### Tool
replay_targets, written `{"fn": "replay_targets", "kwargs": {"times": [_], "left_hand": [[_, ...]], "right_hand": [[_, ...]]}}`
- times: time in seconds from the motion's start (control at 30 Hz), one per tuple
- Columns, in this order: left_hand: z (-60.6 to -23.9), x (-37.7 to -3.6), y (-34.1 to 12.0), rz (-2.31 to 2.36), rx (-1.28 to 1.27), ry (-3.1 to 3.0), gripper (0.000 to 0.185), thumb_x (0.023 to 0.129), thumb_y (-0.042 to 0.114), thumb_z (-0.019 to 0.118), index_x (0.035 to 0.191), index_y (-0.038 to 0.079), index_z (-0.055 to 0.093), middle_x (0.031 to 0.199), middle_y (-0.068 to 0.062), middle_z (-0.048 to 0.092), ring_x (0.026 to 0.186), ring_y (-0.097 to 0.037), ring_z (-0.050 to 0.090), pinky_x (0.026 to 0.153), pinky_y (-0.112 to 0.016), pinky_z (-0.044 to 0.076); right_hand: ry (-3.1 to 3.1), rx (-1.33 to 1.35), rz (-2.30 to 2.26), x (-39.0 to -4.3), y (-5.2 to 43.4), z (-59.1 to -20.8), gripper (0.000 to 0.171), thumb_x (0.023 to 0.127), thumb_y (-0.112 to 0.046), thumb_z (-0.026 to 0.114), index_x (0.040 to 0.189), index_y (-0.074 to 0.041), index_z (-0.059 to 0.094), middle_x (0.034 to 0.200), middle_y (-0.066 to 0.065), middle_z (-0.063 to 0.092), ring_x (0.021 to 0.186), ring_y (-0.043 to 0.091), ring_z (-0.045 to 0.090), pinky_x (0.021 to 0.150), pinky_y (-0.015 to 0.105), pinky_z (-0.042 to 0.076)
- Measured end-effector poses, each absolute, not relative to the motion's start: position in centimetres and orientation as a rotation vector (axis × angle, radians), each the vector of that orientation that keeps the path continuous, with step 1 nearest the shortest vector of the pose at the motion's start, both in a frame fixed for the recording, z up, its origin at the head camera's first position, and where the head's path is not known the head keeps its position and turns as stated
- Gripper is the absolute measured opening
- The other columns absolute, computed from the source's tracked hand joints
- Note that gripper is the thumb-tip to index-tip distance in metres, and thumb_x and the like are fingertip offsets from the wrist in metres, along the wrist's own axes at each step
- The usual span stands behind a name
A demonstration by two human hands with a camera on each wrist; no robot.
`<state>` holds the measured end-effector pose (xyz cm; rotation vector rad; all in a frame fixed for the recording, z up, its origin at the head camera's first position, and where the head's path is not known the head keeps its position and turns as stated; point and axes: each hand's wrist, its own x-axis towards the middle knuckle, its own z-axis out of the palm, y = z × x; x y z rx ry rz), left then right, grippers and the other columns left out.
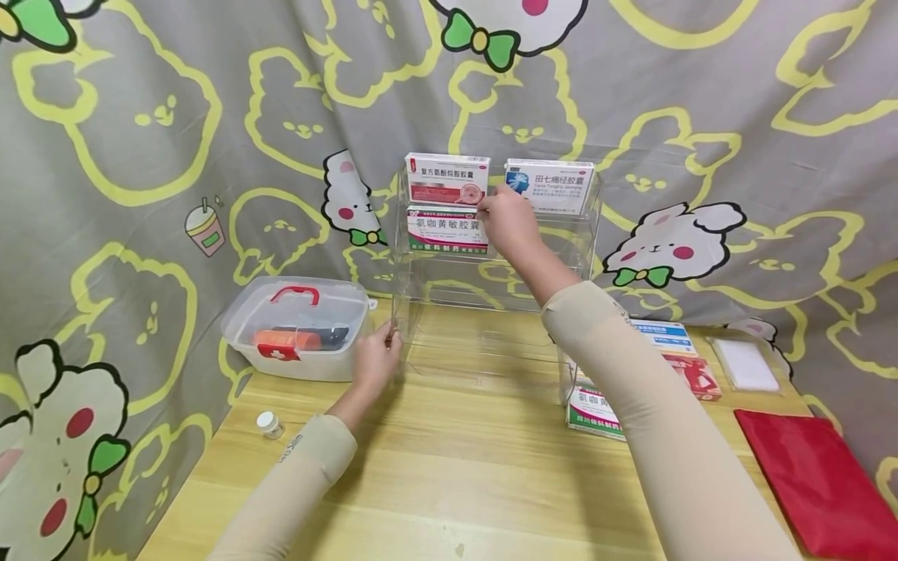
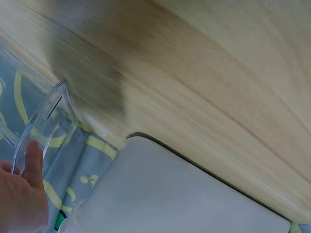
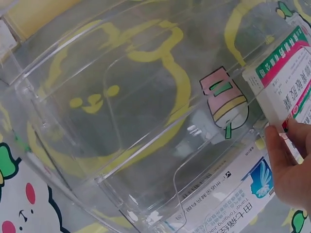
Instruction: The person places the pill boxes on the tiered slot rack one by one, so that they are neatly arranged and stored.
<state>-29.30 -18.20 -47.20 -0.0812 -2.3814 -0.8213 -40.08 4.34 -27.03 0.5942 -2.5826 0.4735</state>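
Note:
A clear stepped display rack (image 1: 449, 358) stands on the table. My left hand (image 1: 376, 360) grips its left side edge; the left wrist view has the thumb against the clear side panel (image 2: 48, 116). On the second tier sits a white, green and red medicine box (image 1: 445, 231), and my right hand (image 1: 508, 222) pinches its right end. The same box (image 3: 286, 77) tilts across the right wrist view, fingertips at its corner. Above it, on the top tier, stand a white and red medicine box (image 1: 447, 181) and, to the right, a white and blue medicine box (image 1: 550, 187).
Left of the rack is a clear lidded first-aid box (image 1: 309, 366) with a red handle, and a small white bottle (image 1: 270, 425). To the right lie more medicine boxes (image 1: 595, 411), a white pack (image 1: 745, 365) and a red pouch (image 1: 817, 475). A patterned curtain (image 1: 281, 218) hangs behind.

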Motion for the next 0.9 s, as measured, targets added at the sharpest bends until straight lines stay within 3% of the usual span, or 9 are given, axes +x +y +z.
{"fn": "replay_targets", "kwargs": {"times": [0.1,0.3,0.5,0.73,0.9], "left_hand": [[-47.2,-29.2,-18.1,-0.823,-0.098,-2.359,0.016,0.082,0.002,0.06,0.095,-0.004,0.069,0.079,-0.017,0.071,0.068,-0.029,0.069,0.063,-0.038,0.057],[-47.2,-29.3,-18.0,-0.822,-0.114,-2.341,0.016,0.081,0.001,0.061,0.094,-0.004,0.069,0.078,-0.017,0.071,0.066,-0.028,0.069,0.062,-0.037,0.057],[-47.3,-29.3,-17.9,-0.832,-0.111,-2.316,0.018,0.08,0.0,0.061,0.095,-0.006,0.069,0.077,-0.018,0.07,0.065,-0.029,0.068,0.061,-0.039,0.057],[-47.5,-29.0,-17.8,-0.86,-0.156,-2.247,0.016,0.08,0.002,0.055,0.086,-0.006,0.067,0.069,-0.018,0.068,0.057,-0.027,0.064,0.053,-0.036,0.054],[-47.1,-28.9,-17.9,-0.844,-0.085,-2.333,0.012,0.082,0.003,0.058,0.087,-0.004,0.067,0.074,-0.017,0.07,0.062,-0.029,0.066,0.057,-0.039,0.055]], "right_hand": [[-2.584,0.603,0.421,-39.7,4.6,-27.1,0.023,0.091,-0.012,0.053,0.102,-0.008,0.073,0.09,0.011,0.058,0.077,0.025,0.052,0.065,0.039,0.047],[-2.632,0.58,0.371,-38.2,5.8,-25.6,0.029,0.091,-0.019,0.05,0.113,-0.016,0.069,0.109,0.006,0.063,0.088,0.023,0.059,0.059,0.038,0.049],[-2.598,0.611,0.328,-36.2,7.6,-23.7,0.029,0.092,-0.024,0.048,0.109,-0.016,0.07,0.101,0.004,0.064,0.081,0.022,0.058,0.058,0.039,0.048],[-2.644,0.579,0.233,-33.6,10.7,-21.9,0.031,0.094,-0.028,0.045,0.11,-0.018,0.07,0.099,0.002,0.064,0.083,0.023,0.059,0.056,0.042,0.047],[-2.717,0.543,0.309,-31.9,13.9,-21.0,0.034,0.094,-0.029,0.042,0.108,-0.015,0.07,0.1,0.005,0.067,0.087,0.024,0.059,0.063,0.041,0.047]]}}
